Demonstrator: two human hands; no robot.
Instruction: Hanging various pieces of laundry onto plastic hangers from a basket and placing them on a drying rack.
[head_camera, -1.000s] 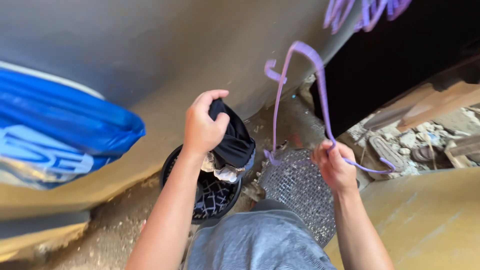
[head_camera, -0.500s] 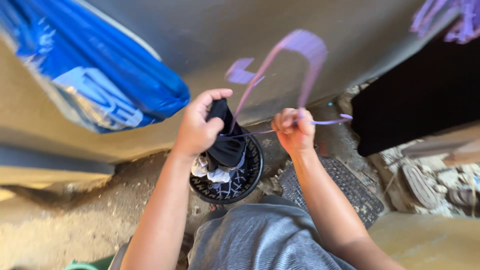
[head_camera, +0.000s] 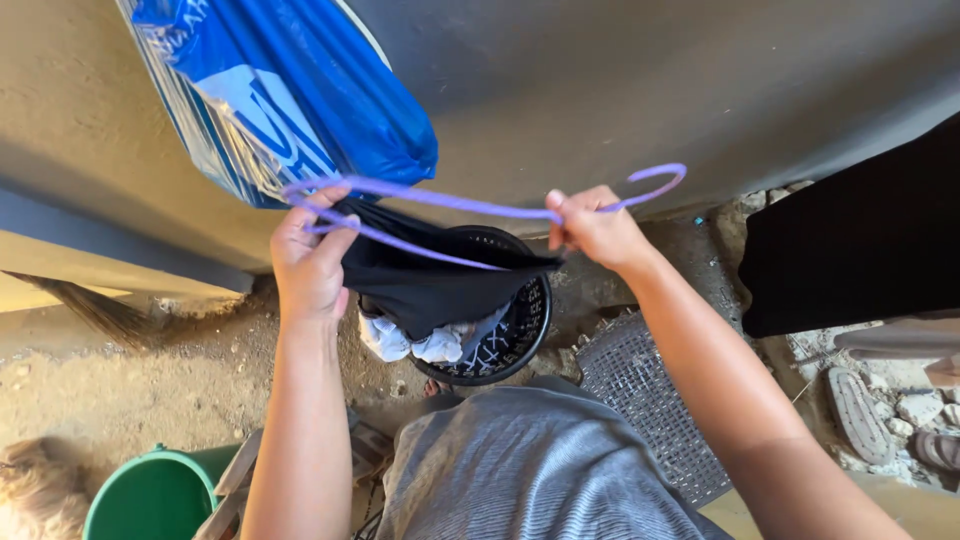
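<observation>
My left hand (head_camera: 308, 262) grips one end of a black garment (head_camera: 430, 285) together with the left end of a purple hanger (head_camera: 450, 205). My right hand (head_camera: 592, 228) pinches the hanger near its hook and the garment's other end. The cloth is stretched between both hands over a black basket (head_camera: 520, 330). White and patterned laundry (head_camera: 420, 345) hangs below the garment into the basket.
A blue plastic bag (head_camera: 290, 95) hangs against the grey wall above my left hand. A green bucket (head_camera: 150, 495) stands at the lower left. A metal mesh grate (head_camera: 650, 400) lies on the ground to the right, with rubble beyond it. A dark cloth (head_camera: 860, 240) hangs at right.
The hanger has swung from upright to lying flat across both hands. My left hand now holds its left end, and the black garment has been pulled out wide over the basket.
</observation>
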